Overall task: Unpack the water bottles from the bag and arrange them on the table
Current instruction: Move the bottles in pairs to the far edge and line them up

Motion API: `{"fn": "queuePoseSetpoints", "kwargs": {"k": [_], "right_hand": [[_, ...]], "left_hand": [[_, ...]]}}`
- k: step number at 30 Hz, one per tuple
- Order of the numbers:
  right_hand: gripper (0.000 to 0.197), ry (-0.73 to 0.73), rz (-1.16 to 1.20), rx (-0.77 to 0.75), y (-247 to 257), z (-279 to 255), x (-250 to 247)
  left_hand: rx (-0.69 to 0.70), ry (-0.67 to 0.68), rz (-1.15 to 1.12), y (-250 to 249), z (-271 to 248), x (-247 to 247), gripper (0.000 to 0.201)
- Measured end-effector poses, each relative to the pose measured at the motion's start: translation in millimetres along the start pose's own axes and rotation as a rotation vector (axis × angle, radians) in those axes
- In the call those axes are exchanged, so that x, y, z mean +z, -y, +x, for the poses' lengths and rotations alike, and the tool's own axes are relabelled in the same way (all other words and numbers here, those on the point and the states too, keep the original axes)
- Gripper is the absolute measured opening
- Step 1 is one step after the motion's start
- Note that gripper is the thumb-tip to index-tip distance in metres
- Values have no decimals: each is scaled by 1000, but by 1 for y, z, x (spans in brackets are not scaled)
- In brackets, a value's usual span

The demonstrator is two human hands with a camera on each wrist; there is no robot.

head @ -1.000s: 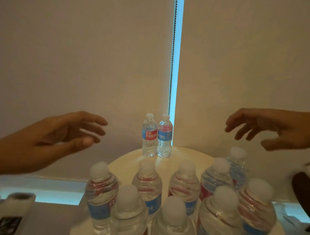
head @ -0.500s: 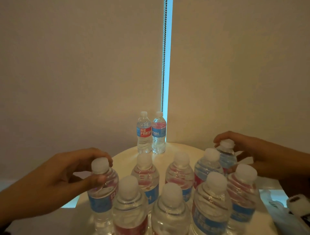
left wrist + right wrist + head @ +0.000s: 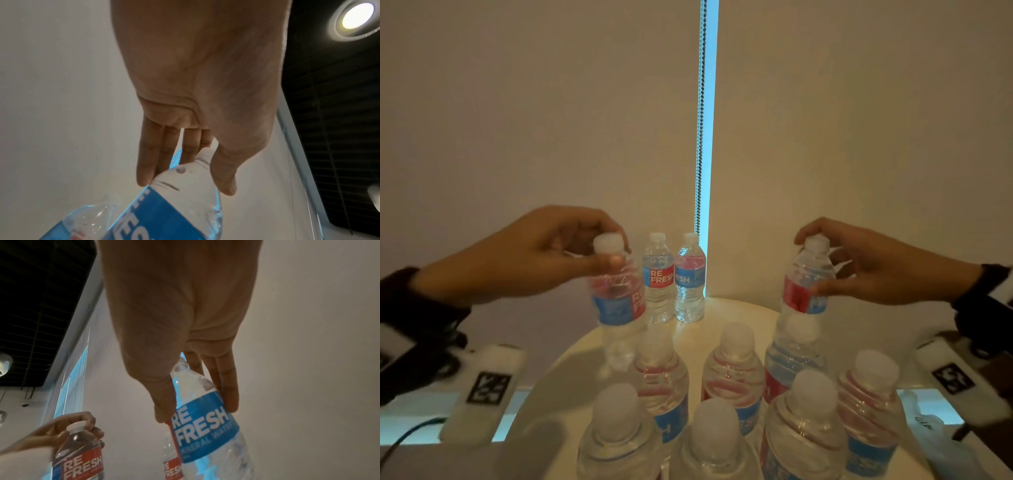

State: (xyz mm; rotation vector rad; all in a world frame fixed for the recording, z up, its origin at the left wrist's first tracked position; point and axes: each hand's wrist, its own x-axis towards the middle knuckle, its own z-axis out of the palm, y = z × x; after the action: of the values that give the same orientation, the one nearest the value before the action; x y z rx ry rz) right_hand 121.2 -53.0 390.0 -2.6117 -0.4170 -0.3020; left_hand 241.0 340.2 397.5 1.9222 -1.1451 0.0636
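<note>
Head view: the step in hand appears to be arranging, not unpacking; no bag is visible, and both hands carry a bottle above the round table (image 3: 736, 308). The left hand (image 3: 541, 253) pinches the left bottle (image 3: 618, 294) at its neck just under the white cap, thumb in front and fingers curled behind; the bottle hangs clear of the table, tilted slightly. The right hand (image 3: 873, 267) holds the right bottle (image 3: 806, 284) near its top, fingertips curled over the cap and thumb on the label; this bottle is also lifted, above the near cluster (image 3: 729, 394) of bottles standing at the table's front. The far pair (image 3: 674, 277) stands upright at the back edge, touching or nearly so. The next move probably calls for setting each carried bottle down upright beside the far pair, one on either side, lowering straight so as not to knock a neighbour. Left wrist view: the left hand (image 3: 197, 97) closes narrowly on the left bottle (image 3: 180, 203), fingers on one side of the shoulder and thumb on the other. Right wrist view: the right hand (image 3: 180, 321) grips the right bottle (image 3: 205, 418) between thumb and fingers at the shoulder and the label's upper edge; the left hand (image 3: 53, 433) appears low in the frame, its fingers curled round the cap of the left bottle (image 3: 80, 457).
</note>
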Motion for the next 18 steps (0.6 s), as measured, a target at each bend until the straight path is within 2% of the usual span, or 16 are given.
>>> {"fn": "queuePoseSetpoints", "kwargs": {"k": [2,5,10,18], "right_hand": [[55,-34,-41,4,-3,15,-6],[51,-81,-100,22,-9,37,-9],[52,-74,-145,73,-24,70,3],[54,-58,-122,121,-50,103,30]], "left_hand": [[15,40,8,-1,25,4,37],[46,64,96,-1,61,17,33],[51,62,286,8,114,49,25],[13,20,542,37,169,99,44]]}}
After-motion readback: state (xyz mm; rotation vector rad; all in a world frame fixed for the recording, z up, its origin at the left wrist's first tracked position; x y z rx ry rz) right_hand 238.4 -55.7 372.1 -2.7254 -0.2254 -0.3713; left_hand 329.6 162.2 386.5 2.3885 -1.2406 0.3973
